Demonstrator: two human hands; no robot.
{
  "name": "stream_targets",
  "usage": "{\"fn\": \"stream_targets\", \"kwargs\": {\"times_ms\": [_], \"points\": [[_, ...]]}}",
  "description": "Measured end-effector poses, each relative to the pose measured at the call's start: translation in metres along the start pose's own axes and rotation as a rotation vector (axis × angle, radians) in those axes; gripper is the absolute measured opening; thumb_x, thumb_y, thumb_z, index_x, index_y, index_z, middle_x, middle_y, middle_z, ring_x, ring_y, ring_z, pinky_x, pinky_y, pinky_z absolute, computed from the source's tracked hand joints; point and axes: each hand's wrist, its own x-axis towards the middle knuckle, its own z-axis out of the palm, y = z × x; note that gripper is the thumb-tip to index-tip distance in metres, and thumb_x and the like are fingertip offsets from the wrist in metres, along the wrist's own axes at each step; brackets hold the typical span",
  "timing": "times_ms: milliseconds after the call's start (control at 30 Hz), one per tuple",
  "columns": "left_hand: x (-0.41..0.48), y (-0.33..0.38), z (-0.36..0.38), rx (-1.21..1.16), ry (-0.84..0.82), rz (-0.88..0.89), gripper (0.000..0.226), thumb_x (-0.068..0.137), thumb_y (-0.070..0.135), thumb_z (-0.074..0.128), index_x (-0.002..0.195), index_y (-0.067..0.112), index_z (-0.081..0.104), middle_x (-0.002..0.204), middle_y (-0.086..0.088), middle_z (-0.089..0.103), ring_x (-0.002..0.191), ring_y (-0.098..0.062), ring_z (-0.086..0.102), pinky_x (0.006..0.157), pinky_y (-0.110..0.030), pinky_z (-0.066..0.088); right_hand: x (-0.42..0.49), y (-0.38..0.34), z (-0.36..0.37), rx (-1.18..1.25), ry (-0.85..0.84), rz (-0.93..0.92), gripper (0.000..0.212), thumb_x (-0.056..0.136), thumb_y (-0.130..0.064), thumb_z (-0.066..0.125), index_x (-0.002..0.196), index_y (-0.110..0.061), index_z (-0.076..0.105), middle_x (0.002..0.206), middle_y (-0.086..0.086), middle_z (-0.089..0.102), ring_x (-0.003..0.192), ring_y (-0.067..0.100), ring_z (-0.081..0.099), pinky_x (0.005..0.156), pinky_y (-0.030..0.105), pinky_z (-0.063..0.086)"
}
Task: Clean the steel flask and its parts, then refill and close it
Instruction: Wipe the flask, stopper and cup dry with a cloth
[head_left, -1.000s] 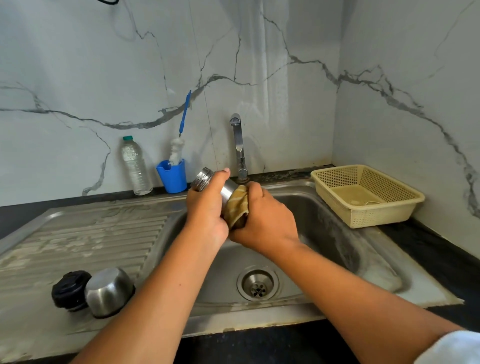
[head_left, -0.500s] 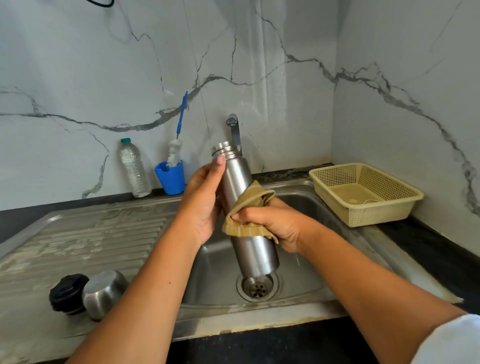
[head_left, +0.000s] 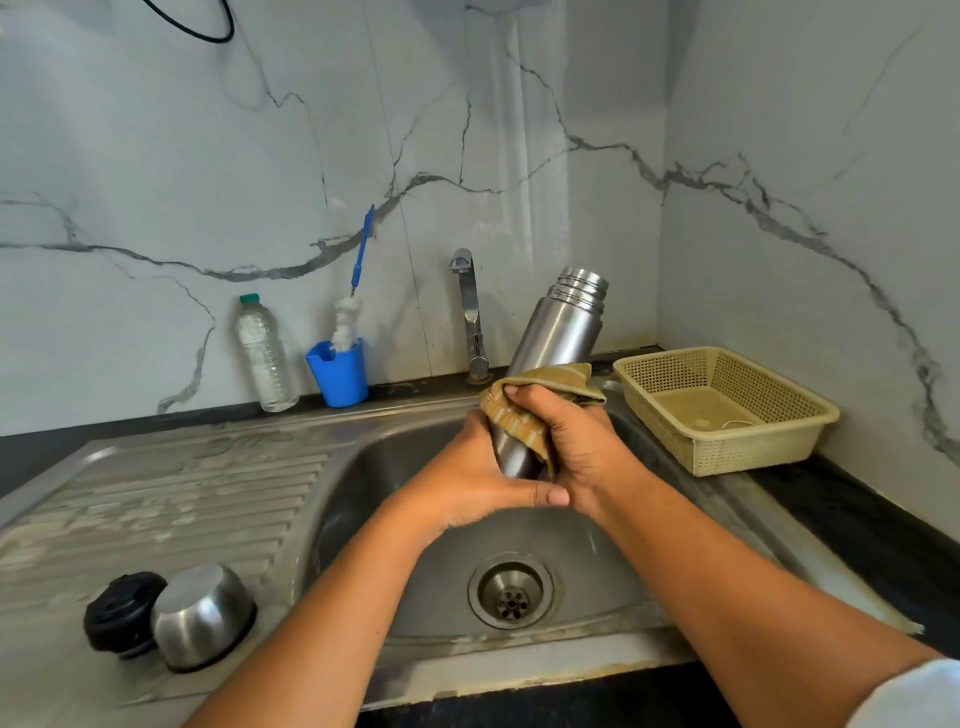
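Note:
The steel flask (head_left: 561, 332) is held over the sink basin, tilted with its open threaded neck up and to the right. My left hand (head_left: 467, 483) grips its lower end, thumb across the bottom. My right hand (head_left: 576, 447) holds a tan cloth (head_left: 524, 410) wrapped around the flask's lower body. The flask's black stopper (head_left: 120, 613) and steel cup lid (head_left: 203, 616), upside down, sit side by side on the drainboard at the lower left.
The tap (head_left: 470, 317) stands behind the sink (head_left: 363, 499), no water running. A plastic water bottle (head_left: 265, 353) and a blue holder (head_left: 337, 374) with a bottle brush stand by the wall. A beige basket (head_left: 727, 410) sits at the right. The drain (head_left: 511, 590) lies below my hands.
The flask swung from leaning left to leaning right, neck now up beside the tap. My left hand shifted from its upper body to its base; my right hand slid the cloth lower.

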Motion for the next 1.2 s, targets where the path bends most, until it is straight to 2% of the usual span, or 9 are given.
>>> {"fn": "stream_targets", "kwargs": {"times_ms": [133, 267, 433, 600, 700, 800, 933, 1100, 1200], "points": [[0.001, 0.000, -0.002, 0.066, 0.065, 0.019, 0.099, 0.052, 0.060, 0.094, 0.134, 0.033, 0.046, 0.121, 0.013, 0.065, 0.106, -0.005, 0.066, 0.091, -0.034, 0.060, 0.005, -0.008, -0.006, -0.035, -0.098, 0.038, 0.050, 0.077, -0.020, 0.082, 0.122, -0.006, 0.067, 0.108, 0.019, 0.073, 0.099, 0.032, 0.073, 0.085, 0.046, 0.059], [-0.012, 0.003, -0.012, -0.410, -0.273, -0.027, 0.074, 0.070, 0.022, 0.090, 0.136, 0.022, 0.056, 0.120, -0.004, 0.072, 0.107, -0.016, 0.071, 0.090, -0.036, 0.060, 0.009, -0.020, -0.015, 0.094, -0.299, 0.069, 0.052, 0.061, -0.030, 0.086, 0.107, -0.009, 0.075, 0.100, 0.016, 0.072, 0.092, 0.029, 0.070, 0.092, 0.046, 0.056], [-0.018, 0.006, -0.015, -0.716, -0.454, -0.081, 0.074, 0.065, 0.022, 0.080, 0.133, 0.008, 0.056, 0.109, -0.016, 0.072, 0.099, -0.029, 0.071, 0.088, -0.042, 0.062, 0.007, -0.029, -0.012, 0.167, -0.380, 0.020, 0.058, 0.064, -0.034, 0.088, 0.111, -0.007, 0.068, 0.098, 0.015, 0.072, 0.089, 0.029, 0.069, 0.086, 0.044, 0.058], [-0.011, 0.013, -0.003, 0.037, -0.007, -0.073, 0.076, 0.065, 0.035, 0.090, 0.129, 0.028, 0.051, 0.115, 0.002, 0.065, 0.100, -0.014, 0.066, 0.088, -0.039, 0.061, 0.008, -0.022, -0.005, 0.026, -0.002, -0.145, 0.030, 0.077, -0.011, 0.080, 0.105, -0.008, 0.070, 0.088, 0.011, 0.076, 0.082, 0.026, 0.074, 0.076, 0.041, 0.061], [-0.009, 0.018, 0.004, 0.631, 0.209, -0.007, 0.076, 0.068, 0.044, 0.087, 0.127, 0.027, 0.042, 0.116, 0.003, 0.057, 0.098, -0.018, 0.061, 0.080, -0.039, 0.058, 0.021, -0.012, -0.010, 0.053, 0.251, -0.112, 0.046, 0.073, -0.012, 0.086, 0.116, -0.006, 0.069, 0.092, 0.010, 0.078, 0.081, 0.024, 0.077, 0.070, 0.039, 0.063], [-0.006, 0.019, 0.005, 0.825, 0.286, 0.093, 0.078, 0.070, 0.043, 0.086, 0.130, 0.024, 0.040, 0.121, 0.000, 0.054, 0.102, -0.021, 0.057, 0.082, -0.040, 0.057, 0.028, -0.014, -0.018, 0.144, 0.272, -0.032, 0.060, 0.067, -0.022, 0.089, 0.121, -0.009, 0.069, 0.099, 0.010, 0.078, 0.086, 0.027, 0.077, 0.073, 0.044, 0.063], [-0.006, 0.019, -0.001, 0.506, 0.125, 0.015, 0.075, 0.065, 0.042, 0.087, 0.125, 0.030, 0.043, 0.110, 0.005, 0.056, 0.092, -0.013, 0.061, 0.078, -0.038, 0.060, 0.025, -0.026, -0.027, 0.170, 0.085, -0.042, 0.015, 0.082, -0.023, 0.076, 0.093, -0.013, 0.072, 0.084, 0.008, 0.073, 0.079, 0.023, 0.070, 0.086, 0.041, 0.057], [-0.022, 0.010, -0.021, -0.327, -0.262, -0.155, 0.089, 0.045, 0.038, 0.087, 0.127, 0.030, 0.054, 0.123, -0.005, 0.063, 0.109, -0.018, 0.065, 0.085, -0.031, 0.060, 0.020, -0.037, -0.032, 0.226, -0.137, -0.047, 0.033, 0.074, -0.030, 0.074, 0.099, -0.009, 0.071, 0.093, 0.013, 0.072, 0.086, 0.026, 0.070, 0.086, 0.041, 0.058], [-0.023, 0.012, -0.025, -0.281, -0.246, -0.149, 0.080, 0.049, 0.034, 0.090, 0.121, 0.033, 0.055, 0.120, -0.004, 0.062, 0.106, -0.016, 0.065, 0.075, -0.026, 0.058, 0.021, -0.036, -0.030, 0.211, -0.113, -0.050, 0.032, 0.077, -0.026, 0.076, 0.102, -0.009, 0.070, 0.091, 0.012, 0.072, 0.084, 0.025, 0.071, 0.083, 0.041, 0.059]]}}
